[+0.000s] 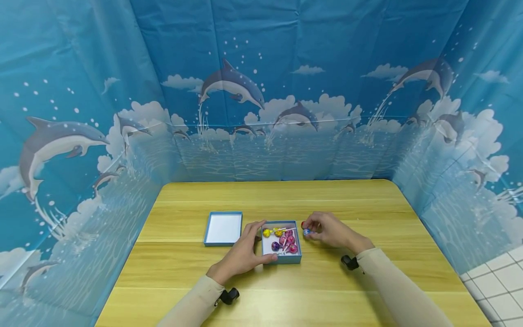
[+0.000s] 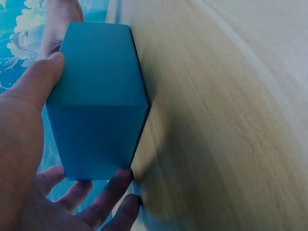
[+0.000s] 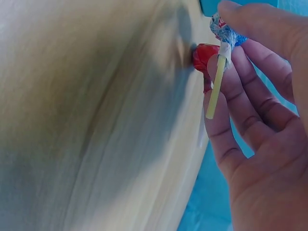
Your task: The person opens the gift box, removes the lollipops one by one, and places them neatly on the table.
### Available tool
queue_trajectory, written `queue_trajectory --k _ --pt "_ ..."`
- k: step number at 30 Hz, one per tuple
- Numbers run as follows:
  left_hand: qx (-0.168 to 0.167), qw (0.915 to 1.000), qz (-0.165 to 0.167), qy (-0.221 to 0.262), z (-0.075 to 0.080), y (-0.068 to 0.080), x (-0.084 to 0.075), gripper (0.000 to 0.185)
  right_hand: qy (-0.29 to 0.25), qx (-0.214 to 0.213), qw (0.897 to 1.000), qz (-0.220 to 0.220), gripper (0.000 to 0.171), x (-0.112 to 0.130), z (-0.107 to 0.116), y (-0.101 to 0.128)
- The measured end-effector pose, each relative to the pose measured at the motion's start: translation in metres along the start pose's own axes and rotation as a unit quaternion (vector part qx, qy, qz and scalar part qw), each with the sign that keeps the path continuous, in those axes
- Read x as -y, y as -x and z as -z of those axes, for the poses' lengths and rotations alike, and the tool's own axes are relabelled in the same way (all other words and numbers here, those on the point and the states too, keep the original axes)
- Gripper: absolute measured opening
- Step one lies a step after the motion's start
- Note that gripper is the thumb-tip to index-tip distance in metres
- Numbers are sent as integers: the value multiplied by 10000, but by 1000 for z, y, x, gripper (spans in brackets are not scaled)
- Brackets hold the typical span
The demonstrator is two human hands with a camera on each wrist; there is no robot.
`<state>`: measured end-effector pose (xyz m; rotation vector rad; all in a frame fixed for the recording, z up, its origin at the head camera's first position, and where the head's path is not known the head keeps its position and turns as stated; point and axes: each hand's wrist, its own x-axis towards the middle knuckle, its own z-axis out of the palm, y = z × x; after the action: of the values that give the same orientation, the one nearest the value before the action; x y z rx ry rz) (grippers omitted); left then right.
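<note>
My left hand [image 1: 244,251] holds an open blue box [image 1: 289,259] by its left side, thumb at the near edge and fingers at the far corner. In the left wrist view the blue box [image 2: 98,139] stands between thumb and fingers. Inside it lie several wrapped lollipops: yellow ones [image 1: 267,233], pink ones [image 1: 290,240] and a dark purple one [image 1: 275,246]. Just right of the box my right hand [image 1: 328,229] pinches a blue-wrapped lollipop [image 3: 226,32] with a pale yellow stick. Beside its fingers shows a red-wrapped lollipop [image 3: 204,55], partly hidden.
A blue lid [image 1: 223,229] with a white inside lies upturned left of the box. Both sit on a wood-grain table [image 1: 269,195]. A blue dolphin-print curtain [image 1: 261,150] hangs behind the table and at its sides.
</note>
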<state>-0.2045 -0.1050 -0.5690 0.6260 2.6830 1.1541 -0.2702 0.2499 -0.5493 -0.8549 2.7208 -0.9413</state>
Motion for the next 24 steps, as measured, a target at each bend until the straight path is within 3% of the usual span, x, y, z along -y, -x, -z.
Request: queue_trajectory --k 24 --pt "-3 10000 -26 58 -1 0 2 117 -57 -64 9998 -181 16 -5 -12 -1"
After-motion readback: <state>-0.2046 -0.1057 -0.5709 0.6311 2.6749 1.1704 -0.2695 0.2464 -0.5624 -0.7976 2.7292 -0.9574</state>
